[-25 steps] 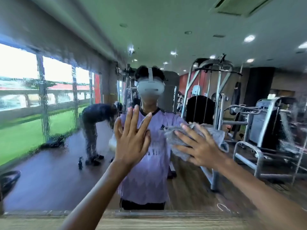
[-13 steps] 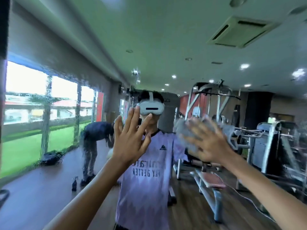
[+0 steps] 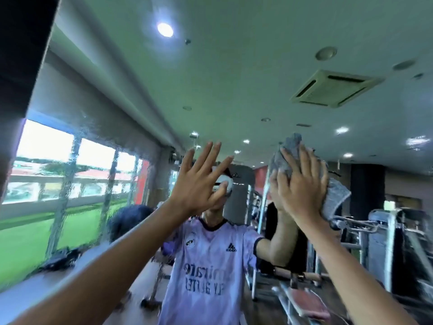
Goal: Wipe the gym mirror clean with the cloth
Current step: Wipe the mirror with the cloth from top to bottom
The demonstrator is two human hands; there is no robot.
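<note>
Right hand (image 3: 302, 184), fingers spread flat, presses the grey cloth (image 3: 335, 200) against the mirror (image 3: 117, 141) right of centre; left hand (image 3: 199, 179), open and empty, likely braces.

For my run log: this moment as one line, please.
right hand presses grey cloth on mirror | left hand raised, fingers spread

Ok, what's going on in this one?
A person is wiping a gym mirror. The right hand presses a grey cloth flat on the glass, up high, fingers straight. The left hand is raised open beside it, holding nothing. Wet-looking streaks cover the mirror's left part, over the reflected windows.
</note>
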